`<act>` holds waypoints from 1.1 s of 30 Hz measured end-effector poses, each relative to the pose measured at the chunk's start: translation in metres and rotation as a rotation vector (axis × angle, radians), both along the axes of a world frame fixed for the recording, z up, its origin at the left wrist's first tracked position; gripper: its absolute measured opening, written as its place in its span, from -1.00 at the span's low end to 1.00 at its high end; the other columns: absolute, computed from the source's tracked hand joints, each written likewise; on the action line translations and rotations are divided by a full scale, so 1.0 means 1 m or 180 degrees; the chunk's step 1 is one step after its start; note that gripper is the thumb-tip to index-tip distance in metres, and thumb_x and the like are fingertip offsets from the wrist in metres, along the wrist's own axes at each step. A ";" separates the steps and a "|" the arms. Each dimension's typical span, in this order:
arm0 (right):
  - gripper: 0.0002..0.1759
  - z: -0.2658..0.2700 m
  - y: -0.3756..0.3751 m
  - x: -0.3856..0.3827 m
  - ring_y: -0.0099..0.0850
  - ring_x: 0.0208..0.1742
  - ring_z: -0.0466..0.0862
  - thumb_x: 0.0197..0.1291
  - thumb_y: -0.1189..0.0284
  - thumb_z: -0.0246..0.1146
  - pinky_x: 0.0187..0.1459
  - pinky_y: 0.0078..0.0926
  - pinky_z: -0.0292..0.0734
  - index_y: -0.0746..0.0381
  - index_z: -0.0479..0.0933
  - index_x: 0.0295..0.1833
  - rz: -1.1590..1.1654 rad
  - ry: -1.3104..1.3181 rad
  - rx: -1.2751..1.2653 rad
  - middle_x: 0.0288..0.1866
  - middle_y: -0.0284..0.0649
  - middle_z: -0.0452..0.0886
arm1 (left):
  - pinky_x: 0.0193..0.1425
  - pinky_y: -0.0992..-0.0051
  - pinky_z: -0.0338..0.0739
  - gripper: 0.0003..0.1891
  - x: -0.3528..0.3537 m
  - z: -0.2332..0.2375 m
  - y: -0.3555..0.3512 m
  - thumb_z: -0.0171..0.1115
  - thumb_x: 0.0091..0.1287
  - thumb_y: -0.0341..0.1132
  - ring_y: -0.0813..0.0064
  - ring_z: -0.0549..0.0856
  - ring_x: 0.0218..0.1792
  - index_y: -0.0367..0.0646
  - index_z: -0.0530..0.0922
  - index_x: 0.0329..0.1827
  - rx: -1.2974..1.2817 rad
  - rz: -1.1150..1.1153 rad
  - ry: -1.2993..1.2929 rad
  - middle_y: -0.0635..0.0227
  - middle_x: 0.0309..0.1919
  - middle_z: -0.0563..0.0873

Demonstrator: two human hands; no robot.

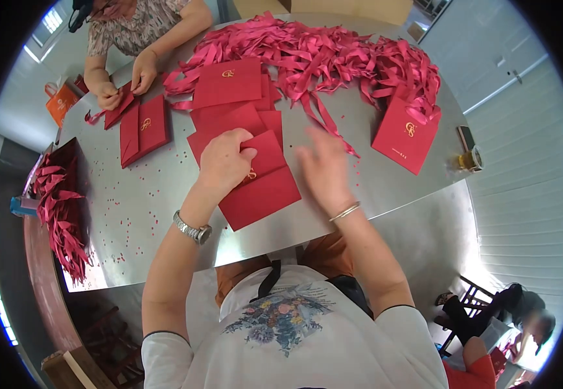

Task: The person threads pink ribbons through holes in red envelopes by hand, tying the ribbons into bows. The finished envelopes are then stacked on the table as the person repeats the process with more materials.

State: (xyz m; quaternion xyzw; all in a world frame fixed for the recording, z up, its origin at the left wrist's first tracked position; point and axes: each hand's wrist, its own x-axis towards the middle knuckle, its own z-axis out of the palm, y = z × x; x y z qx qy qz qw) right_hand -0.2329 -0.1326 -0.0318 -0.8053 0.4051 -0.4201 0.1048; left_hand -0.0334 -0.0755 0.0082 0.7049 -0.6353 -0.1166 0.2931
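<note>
My left hand lies over a red paper bag with a gold emblem, its fingers curled at the upper edge of the bag; part of the emblem is hidden under the hand. To the right of this bag, my right hand is raised over the table, blurred by motion, with its fingers apart and nothing visible in it. More red bags lie overlapped just beyond my left hand. A heap of pink-red ribbons spreads along the far side, with loose ends hanging toward my right hand.
The metal table carries scattered red bits. Another red bag, a phone and a yellowish cup are at right. Across at left, a person's hands work on a bag beside a stack. Ribbons hang at the left edge.
</note>
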 end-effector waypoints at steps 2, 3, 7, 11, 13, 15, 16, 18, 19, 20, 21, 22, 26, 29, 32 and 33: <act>-0.73 0.020 -0.018 -0.032 -0.08 0.09 0.57 0.13 0.36 0.33 0.02 -0.10 0.50 0.24 0.56 -0.08 -0.0703 0.0962 -0.0285 -0.13 -0.02 0.63 | 0.04 0.23 0.54 -0.72 -0.003 0.003 0.003 0.30 0.18 -0.36 0.05 0.68 -0.07 -0.29 0.61 -0.08 0.0498 0.0222 0.0416 -0.01 -0.16 0.71; -0.77 0.014 -0.026 -0.048 -0.07 0.03 0.60 0.16 0.35 0.30 -0.02 -0.10 0.51 0.23 0.55 -0.13 -0.0942 0.1370 0.0104 -0.17 -0.02 0.63 | 0.04 0.23 0.54 -0.72 -0.003 0.002 0.004 0.30 0.18 -0.36 0.05 0.68 -0.07 -0.29 0.61 -0.08 0.0490 0.0222 0.0424 -0.01 -0.16 0.71; -0.80 0.007 -0.020 -0.070 -0.05 -0.20 0.66 0.21 0.31 0.26 -0.14 -0.10 0.55 0.24 0.54 -0.25 -0.1043 0.1886 0.1134 -0.27 -0.05 0.64 | 0.01 0.24 0.54 -0.70 -0.007 -0.006 0.005 0.30 0.19 -0.34 0.04 0.69 -0.10 -0.29 0.60 -0.04 0.0438 0.0179 0.0327 -0.01 -0.19 0.72; -0.79 0.035 0.025 -0.083 -0.24 -0.29 0.69 0.25 0.40 0.25 -0.18 -0.36 0.59 0.26 0.60 -0.06 -0.0341 0.0631 0.1907 -0.24 -0.10 0.67 | -0.02 0.22 0.55 -0.67 -0.006 -0.020 0.010 0.29 0.21 -0.32 0.02 0.70 -0.12 -0.30 0.58 -0.01 0.0204 0.0106 0.0244 0.00 -0.20 0.72; -0.77 0.032 0.051 -0.091 -0.52 -0.22 0.66 0.33 0.47 0.19 -0.11 -0.55 0.55 0.26 0.61 0.04 0.0436 -0.0449 0.2004 -0.20 -0.22 0.69 | -0.04 0.21 0.56 -0.67 -0.005 -0.029 0.013 0.28 0.20 -0.31 0.01 0.70 -0.14 -0.29 0.58 -0.02 0.0086 0.0088 0.0388 -0.01 -0.19 0.72; -0.79 0.024 0.065 -0.093 -0.69 -0.31 0.51 0.37 0.55 0.14 -0.23 -0.69 0.48 0.28 0.62 0.04 0.1092 -0.1035 0.2344 -0.28 -0.52 0.60 | 0.01 0.18 0.54 -0.69 -0.006 -0.024 0.013 0.24 0.24 -0.26 0.04 0.68 -0.10 -0.19 0.59 0.01 0.0310 0.0111 0.0377 0.04 -0.14 0.70; -0.78 0.029 0.069 -0.090 -0.68 -0.28 0.52 0.37 0.56 0.14 -0.19 -0.70 0.48 0.26 0.62 0.05 0.1124 -0.1271 0.2740 -0.27 -0.49 0.61 | -0.01 0.19 0.55 -0.68 -0.009 -0.017 0.015 0.25 0.21 -0.28 0.04 0.69 -0.10 -0.20 0.59 0.00 0.0355 0.0114 0.0619 0.03 -0.18 0.71; -0.76 0.034 0.073 -0.085 -0.65 -0.23 0.54 0.37 0.57 0.15 -0.12 -0.70 0.48 0.25 0.61 0.08 0.1268 -0.1767 0.3349 -0.23 -0.44 0.62 | -0.02 0.20 0.55 -0.68 -0.005 -0.023 0.014 0.27 0.18 -0.30 0.03 0.69 -0.11 -0.22 0.60 -0.02 0.0150 0.0056 0.0486 0.03 -0.22 0.71; -0.75 0.036 0.074 -0.081 -0.64 -0.20 0.55 0.36 0.56 0.16 -0.09 -0.70 0.48 0.25 0.61 0.10 0.1397 -0.2012 0.3562 -0.20 -0.41 0.62 | -0.01 0.20 0.55 -0.68 -0.003 -0.026 0.014 0.28 0.16 -0.30 0.02 0.69 -0.11 -0.23 0.61 -0.04 0.0052 0.0002 0.0471 0.03 -0.22 0.72; -0.74 0.041 0.076 -0.078 -0.62 -0.16 0.57 0.35 0.56 0.19 -0.05 -0.66 0.49 0.26 0.59 0.12 0.1435 -0.2372 0.3852 -0.17 -0.40 0.61 | 0.00 0.21 0.55 -0.68 -0.002 -0.027 0.013 0.29 0.15 -0.30 0.02 0.69 -0.11 -0.24 0.62 -0.05 -0.0027 -0.0032 0.0455 0.03 -0.22 0.72; -0.74 0.041 0.075 -0.074 -0.62 -0.16 0.57 0.35 0.56 0.19 -0.05 -0.66 0.49 0.26 0.59 0.12 0.1418 -0.2386 0.3792 -0.17 -0.40 0.61 | 0.02 0.21 0.55 -0.69 -0.002 -0.021 0.014 0.31 0.14 -0.30 0.03 0.69 -0.11 -0.25 0.62 -0.07 0.0155 -0.0010 0.0488 0.02 -0.17 0.72; -0.73 0.040 0.075 -0.070 -0.62 -0.14 0.57 0.34 0.57 0.20 -0.04 -0.65 0.49 0.26 0.59 0.12 0.1604 -0.2323 0.3568 -0.16 -0.40 0.61 | 0.02 0.21 0.55 -0.69 -0.001 -0.021 0.009 0.31 0.14 -0.30 0.03 0.69 -0.11 -0.25 0.62 -0.07 0.0141 -0.0035 0.0485 0.02 -0.17 0.72; -0.83 0.038 0.080 -0.060 -0.55 -0.06 0.59 0.27 0.56 0.27 0.02 -0.62 0.49 0.27 0.63 -0.03 0.1028 -0.1343 0.2773 -0.16 -0.33 0.62 | 0.01 0.20 0.55 -0.70 0.007 -0.029 0.006 0.34 0.15 -0.29 0.03 0.68 -0.10 -0.23 0.63 -0.09 -0.0004 -0.0292 0.0644 0.01 -0.18 0.71; -0.92 0.041 0.070 -0.026 -0.28 -0.17 0.65 0.20 0.57 0.28 -0.12 -0.50 0.55 0.31 0.60 -0.19 0.1074 -0.0862 0.0937 -0.27 -0.15 0.64 | -0.02 0.25 0.53 -0.74 0.007 -0.006 0.011 0.30 0.14 -0.35 0.06 0.69 -0.14 -0.29 0.63 -0.13 0.0313 -0.0404 0.0694 0.00 -0.24 0.71; -0.88 0.044 0.071 0.003 -0.34 -0.28 0.67 0.24 0.56 0.24 -0.19 -0.48 0.57 0.34 0.58 -0.13 0.0964 -0.1134 0.2084 -0.30 -0.13 0.66 | 0.01 0.22 0.53 -0.70 0.010 -0.006 0.010 0.28 0.11 -0.36 0.02 0.68 -0.11 -0.32 0.64 -0.11 0.0386 -0.0385 0.0925 -0.03 -0.22 0.71; -0.86 0.034 0.068 0.013 -0.37 -0.35 0.68 0.25 0.54 0.22 -0.23 -0.48 0.57 0.34 0.58 -0.10 0.0888 -0.1126 0.1915 -0.30 -0.10 0.67 | 0.03 0.24 0.53 -0.71 0.010 -0.003 0.011 0.26 0.13 -0.41 0.03 0.68 -0.10 -0.35 0.63 -0.09 0.0565 -0.0371 0.1065 -0.03 -0.21 0.71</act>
